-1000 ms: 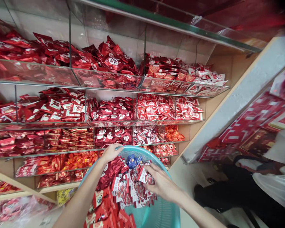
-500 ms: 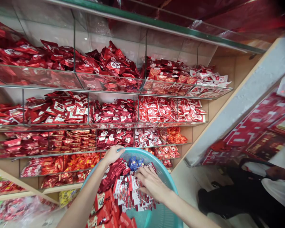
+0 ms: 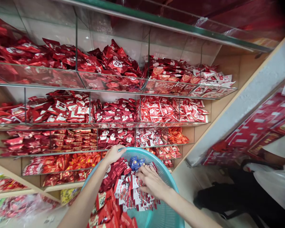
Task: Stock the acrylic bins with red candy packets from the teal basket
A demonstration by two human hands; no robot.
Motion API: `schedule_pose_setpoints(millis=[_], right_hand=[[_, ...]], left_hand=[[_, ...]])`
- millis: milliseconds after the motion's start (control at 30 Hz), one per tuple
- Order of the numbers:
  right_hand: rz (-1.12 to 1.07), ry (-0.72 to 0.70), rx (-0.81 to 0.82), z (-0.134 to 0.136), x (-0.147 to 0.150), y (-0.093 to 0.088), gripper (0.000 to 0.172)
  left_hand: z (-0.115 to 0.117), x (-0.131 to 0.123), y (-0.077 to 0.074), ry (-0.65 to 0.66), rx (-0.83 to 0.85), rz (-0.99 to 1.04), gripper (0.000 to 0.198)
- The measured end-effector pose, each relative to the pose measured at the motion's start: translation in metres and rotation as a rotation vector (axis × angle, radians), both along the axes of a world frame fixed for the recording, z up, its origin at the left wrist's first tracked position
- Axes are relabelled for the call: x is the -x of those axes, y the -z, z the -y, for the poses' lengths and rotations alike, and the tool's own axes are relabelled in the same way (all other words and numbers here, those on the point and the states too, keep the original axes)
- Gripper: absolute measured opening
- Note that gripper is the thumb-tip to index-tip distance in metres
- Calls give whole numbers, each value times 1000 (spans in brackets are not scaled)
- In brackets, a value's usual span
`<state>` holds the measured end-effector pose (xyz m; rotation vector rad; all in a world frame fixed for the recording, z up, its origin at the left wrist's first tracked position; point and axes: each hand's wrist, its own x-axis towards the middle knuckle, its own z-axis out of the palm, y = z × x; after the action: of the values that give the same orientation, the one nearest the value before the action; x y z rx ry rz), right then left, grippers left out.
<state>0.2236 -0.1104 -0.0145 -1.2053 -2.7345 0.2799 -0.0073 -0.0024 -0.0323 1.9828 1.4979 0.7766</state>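
A turquoise plastic basket (image 3: 169,182) stands in front of the shelves, heaped with wrapped packets. My left hand (image 3: 115,154) grips its far rim at the left. My right hand (image 3: 152,180) lies on a pile of white-and-red packets (image 3: 130,193) inside, fingers apart and slightly bent, the thumb spread from them. Just beyond those fingertips are a few blue packets (image 3: 136,162). Dark red packets (image 3: 114,174) fill the left side of the basket, and larger bright red packets (image 3: 109,210) lie nearest me.
Glass-fronted shelves (image 3: 114,91) hold red packets in divided bins, with orange ones (image 3: 178,135) lower right. A wooden side panel (image 3: 228,101) slants along the right. A person in dark trousers (image 3: 237,190) is at the right, near red boxes (image 3: 254,123). Bagged packets (image 3: 19,204) lie lower left.
The view has shifted slightly, so the shelves sit a little further right. The person at the right has moved. My hands keep nearly the same places on the basket and packets.
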Motion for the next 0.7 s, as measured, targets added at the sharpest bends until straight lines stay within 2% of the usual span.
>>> schedule_pose_setpoints(millis=[300, 567, 700], right_hand=[[-9, -9, 3, -1, 1, -5, 45], [-21, -12, 18, 1, -2, 0, 49], [-22, -12, -6, 4, -2, -3, 42]], left_hand=[[0, 0, 0, 3, -8, -10, 37], [0, -1, -1, -14, 18, -7, 37], [-1, 0, 1, -3, 3, -11, 37]])
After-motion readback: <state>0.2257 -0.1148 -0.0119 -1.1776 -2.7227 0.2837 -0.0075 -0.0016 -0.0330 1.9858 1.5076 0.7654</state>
